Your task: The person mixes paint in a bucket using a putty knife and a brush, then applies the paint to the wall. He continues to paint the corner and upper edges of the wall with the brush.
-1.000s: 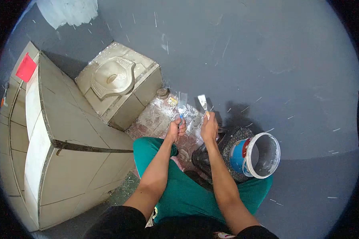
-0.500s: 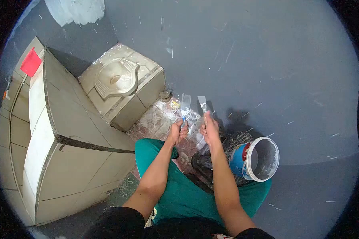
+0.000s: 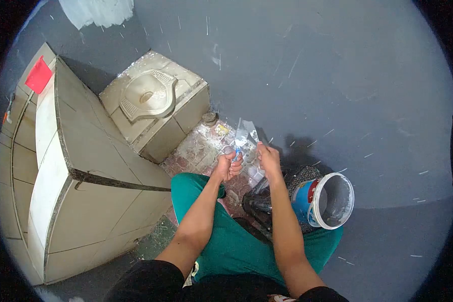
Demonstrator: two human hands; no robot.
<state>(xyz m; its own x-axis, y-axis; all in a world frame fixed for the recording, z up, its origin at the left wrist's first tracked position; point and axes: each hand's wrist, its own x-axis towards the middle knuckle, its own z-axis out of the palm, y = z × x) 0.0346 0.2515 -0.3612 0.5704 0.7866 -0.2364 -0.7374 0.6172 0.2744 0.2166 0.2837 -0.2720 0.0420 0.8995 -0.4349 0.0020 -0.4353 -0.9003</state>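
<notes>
My left hand is closed round the blue handle of a wide putty knife, whose blade points away from me. My right hand grips a narrower putty knife, tilted to the left. The two blades overlap in this view, above the spattered floor. A bucket with a blue and red side and a white rim leans by my right knee, its mouth facing right and grey-white residue inside.
A squat toilet sits on a raised tiled block ahead to the left. A tiled partition with a red cloth-like piece on top stands at my left. The grey wall rises ahead and right. A small round object lies by the block.
The two putty knives have come together, the right one tilting left and the left one shifting right, so their blades now overlap. The bucket has barely moved.
</notes>
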